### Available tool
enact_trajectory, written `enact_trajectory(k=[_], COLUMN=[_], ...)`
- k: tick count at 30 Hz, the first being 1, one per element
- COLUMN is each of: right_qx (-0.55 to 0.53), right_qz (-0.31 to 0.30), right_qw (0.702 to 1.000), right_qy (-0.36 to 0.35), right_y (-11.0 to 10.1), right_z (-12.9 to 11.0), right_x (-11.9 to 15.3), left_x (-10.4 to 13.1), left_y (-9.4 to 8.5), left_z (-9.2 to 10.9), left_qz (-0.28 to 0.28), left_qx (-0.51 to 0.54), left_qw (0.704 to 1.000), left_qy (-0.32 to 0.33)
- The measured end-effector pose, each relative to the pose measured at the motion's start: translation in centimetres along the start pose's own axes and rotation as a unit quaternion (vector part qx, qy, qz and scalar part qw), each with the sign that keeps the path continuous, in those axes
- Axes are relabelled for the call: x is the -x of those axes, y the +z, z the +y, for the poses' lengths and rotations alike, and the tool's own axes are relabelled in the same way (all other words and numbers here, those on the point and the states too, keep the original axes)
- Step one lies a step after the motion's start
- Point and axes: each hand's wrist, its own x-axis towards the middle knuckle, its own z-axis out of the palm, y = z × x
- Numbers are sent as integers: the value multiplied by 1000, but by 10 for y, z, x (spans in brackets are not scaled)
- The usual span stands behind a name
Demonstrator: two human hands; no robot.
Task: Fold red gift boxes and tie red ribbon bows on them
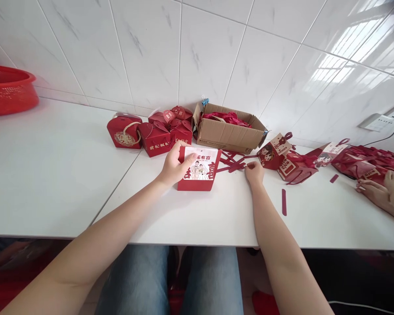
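Carton: the cardboard carton (228, 136) by the wall, red ribbon (228, 118) inside.
Red box: in front of the carton's left half, standing upright, its printed face towards the person (202, 168).
Left hand: closed on the red box's left side, thumb across the printed face (174, 165).
Right hand: in front of the carton's right end, fingers curled at the strips' edge; whether it pinches one, I cannot tell (254, 173).
Strips: crossed in a pile just before the carton, between red box and right hand, most lying slantwise; the right hand is nearer (237, 166).
Closed boxes: just left of the carton (156, 139).
Ribboned boxes: right of the carton (297, 168).
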Motion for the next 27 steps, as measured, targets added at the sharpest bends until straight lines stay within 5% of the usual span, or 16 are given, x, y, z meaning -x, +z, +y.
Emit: enact_trajectory(k=[9,14,18,22,27], right_qx=[16,9,40,46,33], right_qz=[-25,-111,-225,-296,-282], right_qw=[996,976,923,900,902], right_qy=[-78,-190,-310,-317,-325], right_y=[2,11,23,33,36], right_z=[-12,-37,-60,-75,-79], right_x=[8,32,54,63,66], left_x=[-16,-18,-17,-17,-16], left_y=[-22,-24,-23,-24,-23], left_z=[-11,-12,-14,-16,-14], left_qz=[61,59,63,62,58], left_qx=[-17,-25,-35,-32,-23], left_qw=[998,998,997,998,998], left_qy=[9,1,9,8,9])
